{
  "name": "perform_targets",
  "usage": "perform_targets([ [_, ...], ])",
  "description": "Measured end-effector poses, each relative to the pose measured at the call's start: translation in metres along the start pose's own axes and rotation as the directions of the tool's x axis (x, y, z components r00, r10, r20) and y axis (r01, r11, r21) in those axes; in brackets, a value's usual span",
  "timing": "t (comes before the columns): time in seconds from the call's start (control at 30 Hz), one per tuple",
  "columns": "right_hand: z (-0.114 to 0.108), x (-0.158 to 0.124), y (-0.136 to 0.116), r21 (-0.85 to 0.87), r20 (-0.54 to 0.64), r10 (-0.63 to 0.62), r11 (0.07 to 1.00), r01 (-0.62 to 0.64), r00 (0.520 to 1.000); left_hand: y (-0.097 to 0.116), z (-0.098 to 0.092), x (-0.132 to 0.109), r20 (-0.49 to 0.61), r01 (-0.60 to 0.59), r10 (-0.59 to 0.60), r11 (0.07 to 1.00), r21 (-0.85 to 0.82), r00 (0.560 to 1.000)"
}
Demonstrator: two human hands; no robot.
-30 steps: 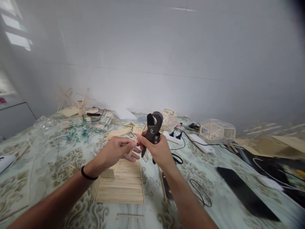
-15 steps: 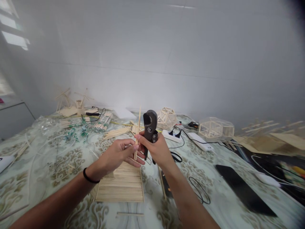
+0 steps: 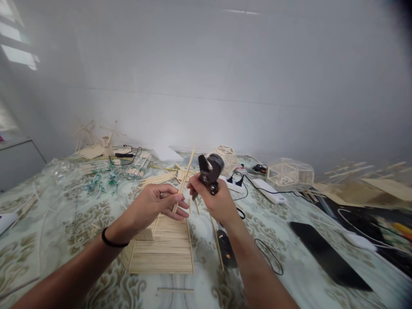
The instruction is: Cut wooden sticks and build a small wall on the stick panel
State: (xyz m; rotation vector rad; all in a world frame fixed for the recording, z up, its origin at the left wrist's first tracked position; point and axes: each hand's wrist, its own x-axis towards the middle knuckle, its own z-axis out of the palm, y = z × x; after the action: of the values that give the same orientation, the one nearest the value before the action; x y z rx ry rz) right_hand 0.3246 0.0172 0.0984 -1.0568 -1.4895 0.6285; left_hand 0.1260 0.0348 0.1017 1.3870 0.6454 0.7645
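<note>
My left hand (image 3: 159, 201) pinches thin wooden sticks (image 3: 187, 172) between thumb and fingers. They tilt up and to the right, and how many there are is hard to tell. My right hand (image 3: 218, 204) is wrapped round a dark hand cutter (image 3: 206, 177). Its jaws point upward and stand apart, close to the right of the sticks but not touching them. Beneath my left hand lies a slatted wooden model (image 3: 161, 255) built of sticks, with a small raised piece on its left part. A short stick (image 3: 175, 290) rests on the cloth in front of it.
Loose sticks (image 3: 157, 179) and stick bundles (image 3: 139, 165) lie behind my left hand. A power strip (image 3: 233, 184) with plugs and cables is at right, beside a black phone-like slab (image 3: 328, 255). Stick-built polyhedra (image 3: 286, 172) and windmill-like models (image 3: 106, 148) stand along the wall.
The cutter has moved right, away from the sticks, and its jaws now show apart. My left hand has shifted slightly left and down, tilting the sticks to the right.
</note>
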Motion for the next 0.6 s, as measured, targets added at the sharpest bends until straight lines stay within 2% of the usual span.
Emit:
perform_targets([
  [0.03,-0.004,0.002,0.004,-0.064,-0.034,-0.096,0.994,0.093,0.995,0.002,-0.003,-0.001,0.010,-0.006,0.005,1.000,0.019,1.000],
  [0.1,-0.012,0.007,0.012,-0.203,-0.077,-0.290,0.941,0.270,0.954,0.008,-0.008,-0.003,0.045,-0.013,0.010,0.998,0.067,0.999],
  [0.2,-0.016,0.011,0.024,-0.349,-0.022,-0.459,0.836,0.423,0.888,0.016,-0.011,-0.007,0.120,0.009,-0.027,0.989,0.148,0.992],
  [0.37,-0.006,0.009,0.031,-0.388,0.115,-0.535,0.752,0.533,0.837,0.021,-0.013,-0.009,0.229,0.074,-0.122,0.975,0.208,0.966],
  [0.6,0.001,0.005,0.028,-0.386,0.134,-0.582,0.715,0.583,0.802,0.020,-0.019,-0.009,0.277,0.121,-0.176,0.971,0.205,0.945],
])
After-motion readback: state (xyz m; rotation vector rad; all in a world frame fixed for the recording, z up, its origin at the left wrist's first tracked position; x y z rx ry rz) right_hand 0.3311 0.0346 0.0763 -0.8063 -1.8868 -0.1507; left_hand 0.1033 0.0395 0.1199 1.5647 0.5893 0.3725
